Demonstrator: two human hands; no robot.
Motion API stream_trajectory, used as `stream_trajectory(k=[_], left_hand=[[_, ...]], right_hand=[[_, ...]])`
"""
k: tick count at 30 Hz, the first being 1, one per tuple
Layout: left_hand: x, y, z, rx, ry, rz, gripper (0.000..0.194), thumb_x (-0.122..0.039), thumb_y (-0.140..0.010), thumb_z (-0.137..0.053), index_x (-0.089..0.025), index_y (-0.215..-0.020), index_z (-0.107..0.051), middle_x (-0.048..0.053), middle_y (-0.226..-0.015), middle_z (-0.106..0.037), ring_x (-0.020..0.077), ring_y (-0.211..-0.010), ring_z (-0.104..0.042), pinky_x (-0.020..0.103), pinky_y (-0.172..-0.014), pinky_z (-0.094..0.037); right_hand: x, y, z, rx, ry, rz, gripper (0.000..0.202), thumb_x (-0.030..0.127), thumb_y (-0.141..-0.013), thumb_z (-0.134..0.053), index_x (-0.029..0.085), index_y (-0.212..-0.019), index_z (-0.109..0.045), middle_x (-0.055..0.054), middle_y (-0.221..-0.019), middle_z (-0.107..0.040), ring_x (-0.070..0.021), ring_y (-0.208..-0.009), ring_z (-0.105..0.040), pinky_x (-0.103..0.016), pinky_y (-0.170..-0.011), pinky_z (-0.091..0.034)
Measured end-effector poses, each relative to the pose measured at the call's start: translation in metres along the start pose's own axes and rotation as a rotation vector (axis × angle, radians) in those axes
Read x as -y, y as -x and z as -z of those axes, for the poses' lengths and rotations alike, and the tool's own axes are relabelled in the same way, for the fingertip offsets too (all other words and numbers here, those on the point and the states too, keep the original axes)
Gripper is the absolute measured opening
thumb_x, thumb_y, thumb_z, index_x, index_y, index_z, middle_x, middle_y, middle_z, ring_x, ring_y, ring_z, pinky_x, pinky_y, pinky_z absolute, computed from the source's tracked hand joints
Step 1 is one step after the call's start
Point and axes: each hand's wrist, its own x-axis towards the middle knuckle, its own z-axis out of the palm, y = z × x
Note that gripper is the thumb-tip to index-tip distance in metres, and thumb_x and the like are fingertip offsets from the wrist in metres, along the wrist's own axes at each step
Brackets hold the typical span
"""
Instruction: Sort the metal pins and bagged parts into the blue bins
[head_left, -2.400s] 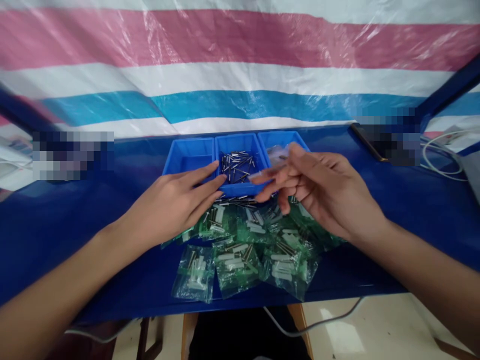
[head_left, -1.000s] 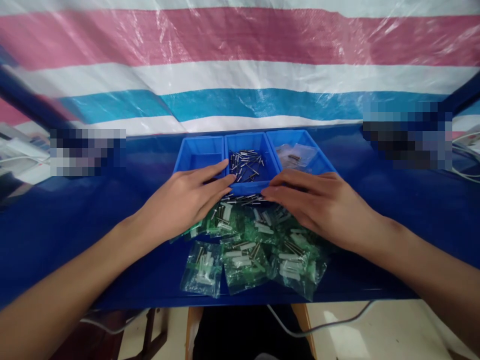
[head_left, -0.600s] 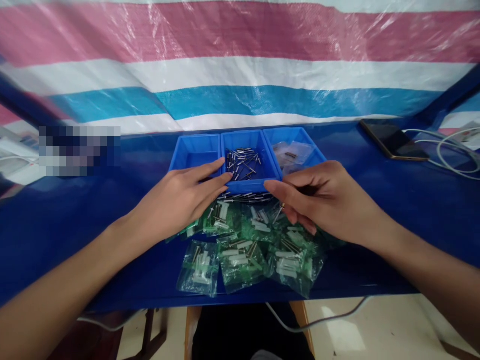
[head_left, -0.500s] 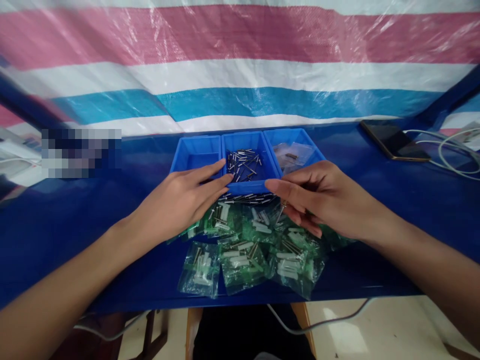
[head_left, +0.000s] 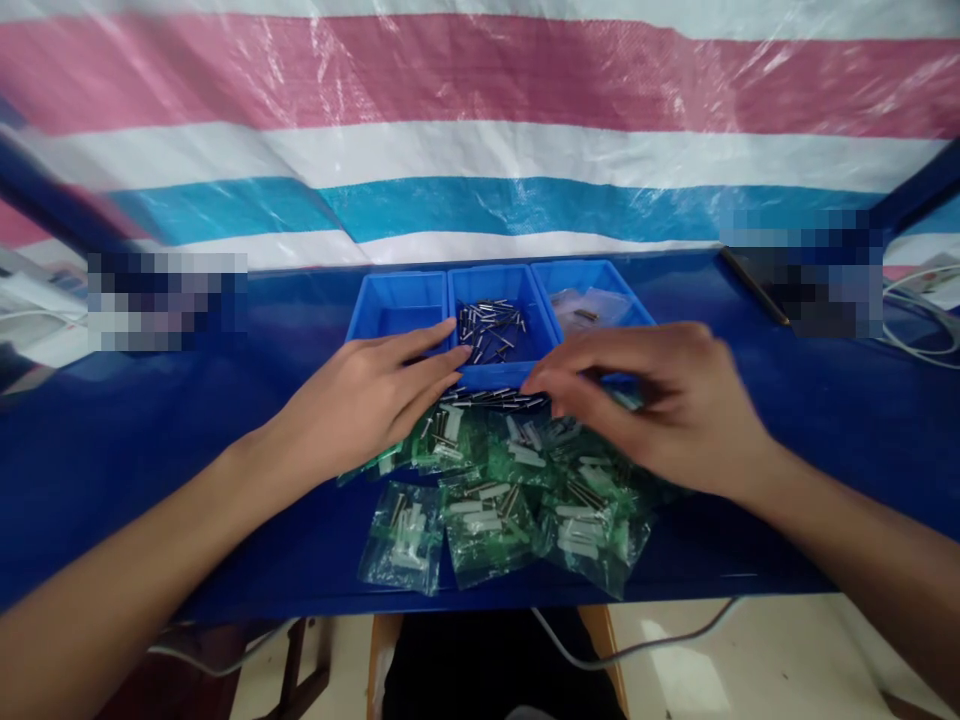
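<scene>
My left hand (head_left: 364,400) reaches in with fingers stretched out, the fingertips at the front left corner of the middle blue bin (head_left: 504,376). Silver blind rivets (head_left: 491,325) lie loose in that bin. A row of similar rivets (head_left: 499,399) lies just in front of it. My right hand (head_left: 649,400), slightly blurred, has thumb and forefinger pinched together at the right end of this row. What the pinch holds, if anything, is hidden. Below the hands are several small clear-and-green bags (head_left: 487,530) with white wall plugs and screws.
The left blue bin (head_left: 397,290) and the right blue bin (head_left: 585,275) flank the middle one; small clear bags (head_left: 589,305) lie in the right bin. White cables (head_left: 919,320) lie at the far right of the blue table (head_left: 285,540). A striped sheet (head_left: 480,80) hangs behind.
My right hand has turned and closed its thumb and forefinger at the rivet row; the rivet seen in its fingers before is now out of sight. My left hand stays nearly still.
</scene>
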Motion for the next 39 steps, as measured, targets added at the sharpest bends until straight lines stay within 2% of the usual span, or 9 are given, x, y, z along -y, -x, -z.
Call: stream_trajectory(k=[5, 12, 17, 21, 28, 30, 33, 36, 39], left_hand=[[0.001, 0.003, 0.0, -0.007, -0.023, 0.0, 0.036, -0.024, -0.115, -0.046, -0.009, -0.128, -0.077, 0.021, -0.135, -0.075, 0.0327, -0.109, -0.081, 0.044, -0.085, -0.072], [0.0, 0.002, 0.0, 0.001, -0.04, -0.006, 0.037, -0.023, -0.115, -0.045, -0.009, -0.127, -0.077, 0.022, -0.135, -0.074, 0.0317, -0.107, -0.082, 0.043, -0.084, -0.073], [0.001, 0.001, 0.0, 0.011, -0.042, -0.018, 0.037, -0.022, -0.114, -0.046, -0.006, -0.127, -0.076, 0.022, -0.134, -0.075, 0.033, -0.106, -0.082, 0.044, -0.084, -0.073], [0.0, 0.001, -0.002, 0.037, -0.042, 0.012, 0.038, -0.026, -0.115, -0.045, -0.01, -0.131, -0.076, 0.021, -0.139, -0.072, 0.0331, -0.107, -0.082, 0.044, -0.083, -0.072], [0.001, 0.001, -0.001, 0.019, -0.046, -0.022, 0.037, -0.025, -0.115, -0.046, -0.008, -0.129, -0.076, 0.022, -0.138, -0.073, 0.0332, -0.105, -0.082, 0.044, -0.082, -0.072], [0.001, 0.0, -0.001, 0.02, -0.045, -0.024, 0.036, -0.024, -0.115, -0.046, -0.008, -0.13, -0.075, 0.022, -0.138, -0.072, 0.0334, -0.104, -0.083, 0.044, -0.081, -0.073], [0.001, 0.0, -0.001, 0.026, -0.044, -0.017, 0.038, -0.025, -0.115, -0.044, -0.009, -0.13, -0.075, 0.022, -0.139, -0.073, 0.033, -0.107, -0.082, 0.044, -0.084, -0.073], [0.001, 0.001, -0.001, 0.048, -0.049, 0.006, 0.043, -0.03, -0.117, -0.039, -0.013, -0.132, -0.075, 0.02, -0.14, -0.072, 0.0316, -0.11, -0.081, 0.042, -0.087, -0.072], [0.001, 0.001, -0.001, 0.087, -0.043, 0.037, 0.045, -0.032, -0.117, -0.037, -0.017, -0.134, -0.075, 0.018, -0.144, -0.07, 0.0315, -0.109, -0.082, 0.043, -0.086, -0.073]], right_hand=[[-0.017, 0.008, -0.01, 0.347, 0.643, 0.284, 0.026, 0.005, -0.101, -0.06, 0.017, -0.116, -0.078, -0.012, -0.112, -0.083, -0.0223, -0.091, -0.079, -0.029, -0.071, -0.059], [-0.021, 0.011, -0.008, 0.349, 0.749, 0.349, 0.031, 0.003, -0.103, -0.053, 0.014, -0.122, -0.075, -0.013, -0.112, -0.08, -0.0203, -0.087, -0.077, -0.027, -0.066, -0.056], [-0.006, 0.007, -0.003, 0.13, 0.478, 0.311, 0.019, 0.01, -0.109, -0.057, 0.017, -0.117, -0.073, -0.009, -0.106, -0.08, -0.0164, -0.087, -0.078, -0.027, -0.07, -0.058], [0.004, 0.004, 0.003, -0.021, 0.34, 0.204, 0.012, 0.022, -0.107, -0.069, 0.022, -0.094, -0.07, 0.0, -0.079, -0.076, -0.0134, -0.063, -0.069, -0.027, -0.063, -0.054], [0.005, 0.002, 0.003, 0.184, -0.237, -0.236, 0.051, 0.036, -0.106, -0.07, 0.02, -0.058, -0.062, 0.004, -0.048, -0.06, -0.0073, -0.037, -0.053, -0.021, -0.039, -0.038], [0.004, 0.001, 0.001, 0.23, -0.436, -0.389, 0.052, 0.041, -0.102, -0.075, 0.02, -0.056, -0.063, 0.002, -0.049, -0.063, -0.0081, -0.036, -0.055, -0.021, -0.036, -0.038], [0.004, -0.001, -0.002, 0.087, -0.652, -0.481, 0.052, 0.046, -0.097, -0.081, 0.02, -0.055, -0.065, -0.001, -0.056, -0.068, -0.0098, -0.038, -0.059, -0.021, -0.035, -0.039], [0.01, -0.004, 0.001, -0.098, -0.767, -0.384, 0.048, 0.054, -0.105, -0.066, 0.021, -0.074, -0.081, -0.008, -0.081, -0.08, -0.0155, -0.059, -0.073, -0.023, -0.039, -0.046], [0.017, -0.003, 0.01, -0.11, -0.645, -0.269, 0.045, 0.046, -0.114, -0.047, 0.026, -0.098, -0.084, -0.011, -0.115, -0.082, -0.0225, -0.087, -0.079, -0.029, -0.047, -0.056]])
